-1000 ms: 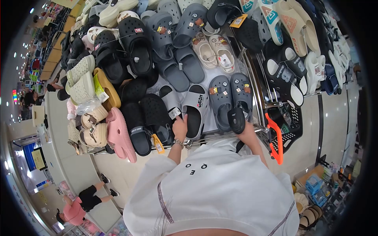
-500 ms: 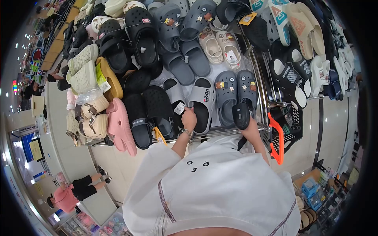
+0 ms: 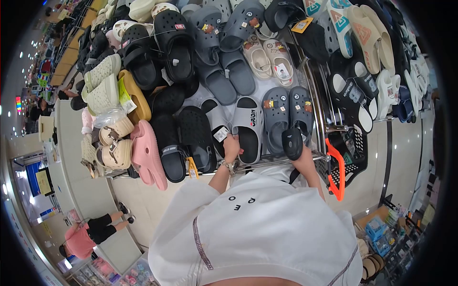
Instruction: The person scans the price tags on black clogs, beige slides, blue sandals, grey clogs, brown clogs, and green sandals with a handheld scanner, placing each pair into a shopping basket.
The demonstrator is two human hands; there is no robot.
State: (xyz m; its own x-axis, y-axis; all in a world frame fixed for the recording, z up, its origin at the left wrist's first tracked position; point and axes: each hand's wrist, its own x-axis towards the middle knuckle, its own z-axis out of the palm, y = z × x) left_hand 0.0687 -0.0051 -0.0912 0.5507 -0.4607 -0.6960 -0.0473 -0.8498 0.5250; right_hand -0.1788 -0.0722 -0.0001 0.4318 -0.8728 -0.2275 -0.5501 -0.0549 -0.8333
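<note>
My left hand [image 3: 232, 148] is closed, with its fingertips at the edge of a white price tag [image 3: 221, 134]. The tag lies against a pair of grey slides with black footbeds, the left slide [image 3: 213, 112] and the right slide [image 3: 247, 125] marked in lettering. In my right hand [image 3: 302, 161] is a black, rounded handheld barcode scanner [image 3: 292, 144], held upright. It covers part of the heels of dark grey clogs [image 3: 276, 112] decorated with bear charms. Black slides [image 3: 195, 126] lie left of the grey pair.
A metal rail [image 3: 267, 159] edges the display of footwear. To the right hangs a black basket [image 3: 357, 152] with an orange handle [image 3: 338, 171]. Pink slides [image 3: 147, 155] overhang the left edge. A person in a pink shirt [image 3: 82, 240] is at the lower left.
My left hand has shifted slightly down and right, and the tag has turned a little. The scanner in my right hand has tilted and moved slightly downward. The shoes appear shifted a few pixels right.
</note>
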